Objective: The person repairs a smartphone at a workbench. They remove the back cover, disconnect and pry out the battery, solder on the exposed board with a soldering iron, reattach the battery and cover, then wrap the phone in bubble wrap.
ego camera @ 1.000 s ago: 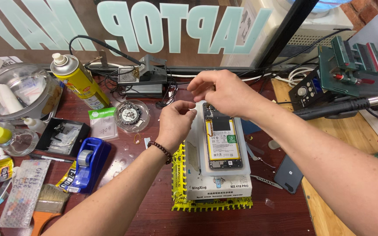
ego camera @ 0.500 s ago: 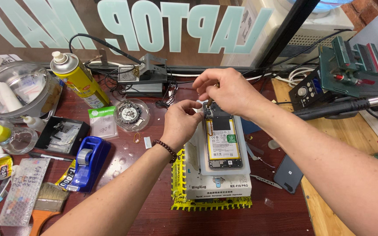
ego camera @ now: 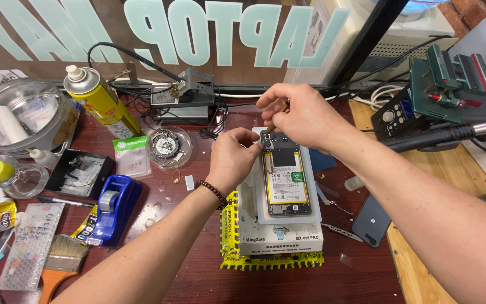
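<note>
Dark red workbench [ego camera: 198, 264] fills my view, with the opened phone [ego camera: 285, 181] lying back-up on a white block at 12 o'clock of centre so its parts face me. My left hand [ego camera: 233, 160], fingers pinched narrow, steadies the phone's top left corner, while my right hand [ego camera: 302, 115] grips a thin tool [ego camera: 274, 121] tip-down over the camera end. Compared with half a second ago, both hands sit slightly lower, closer to the phone.

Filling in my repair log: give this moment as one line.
left hand: steadies opened phone top edge | right hand: holds thin tool tip-down at phone top | phone: back off, on white pad
</note>
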`<state>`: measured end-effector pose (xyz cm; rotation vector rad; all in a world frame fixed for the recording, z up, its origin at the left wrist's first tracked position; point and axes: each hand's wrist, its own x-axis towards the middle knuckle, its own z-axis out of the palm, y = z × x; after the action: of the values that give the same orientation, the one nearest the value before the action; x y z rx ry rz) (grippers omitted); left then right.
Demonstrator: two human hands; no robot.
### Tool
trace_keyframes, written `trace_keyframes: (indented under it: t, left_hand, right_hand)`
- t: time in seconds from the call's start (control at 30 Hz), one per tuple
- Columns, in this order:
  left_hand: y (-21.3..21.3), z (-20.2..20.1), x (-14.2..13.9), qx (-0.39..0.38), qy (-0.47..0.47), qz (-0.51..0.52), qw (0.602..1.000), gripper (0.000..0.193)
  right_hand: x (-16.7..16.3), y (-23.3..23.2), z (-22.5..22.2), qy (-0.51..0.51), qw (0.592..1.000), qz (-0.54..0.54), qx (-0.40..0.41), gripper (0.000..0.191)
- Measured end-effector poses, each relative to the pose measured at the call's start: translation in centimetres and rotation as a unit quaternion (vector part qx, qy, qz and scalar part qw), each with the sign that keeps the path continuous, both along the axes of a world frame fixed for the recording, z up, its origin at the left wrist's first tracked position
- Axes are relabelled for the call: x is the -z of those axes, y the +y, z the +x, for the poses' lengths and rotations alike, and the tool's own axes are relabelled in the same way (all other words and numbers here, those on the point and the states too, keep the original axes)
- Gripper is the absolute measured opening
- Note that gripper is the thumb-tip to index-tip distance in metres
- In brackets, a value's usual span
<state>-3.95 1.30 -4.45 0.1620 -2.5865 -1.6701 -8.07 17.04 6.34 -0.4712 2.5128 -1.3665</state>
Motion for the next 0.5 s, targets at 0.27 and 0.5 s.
trace_keyframes:
  t: [0.27,0.5]
  left_hand:
    - [0.02,0.10,-0.10,-0.002,-0.012,-0.006,1.000,0.023]
    - [0.23,0.16,-0.33,-0.008,0.003,-0.009,1.000,0.024]
  right_hand:
    - [0.25,0.31,0.38,0.036,0.999,0.008,0.000,0.030]
    - [-0.51,0.11,0.59,-0.001,1.000,-0.017,0.023,0.029]
